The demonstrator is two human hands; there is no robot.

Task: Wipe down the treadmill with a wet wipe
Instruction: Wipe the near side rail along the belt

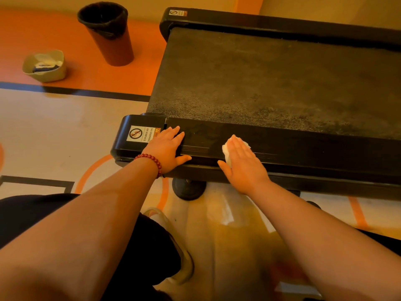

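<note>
A black treadmill [282, 88] lies across the upper right, its dusty belt framed by glossy side rails. My right hand [244, 165] lies flat with straight fingers on the near side rail [314, 146], pressing a white wet wipe [226, 152] onto it; the wipe shows at the fingertips and beside the thumb. My left hand [168, 148], with a red bead bracelet on the wrist, rests flat on the same rail near its end cap, thumb hooked over the rail's front edge. A warning sticker [141, 134] sits on the end cap.
An orange-brown bin [108, 33] with a dark liner stands on the orange floor strip at the upper left. A small beige basket [44, 65] holding white wipes sits left of it. A round black foot [188, 189] props the treadmill. My shoe [182, 253] is below.
</note>
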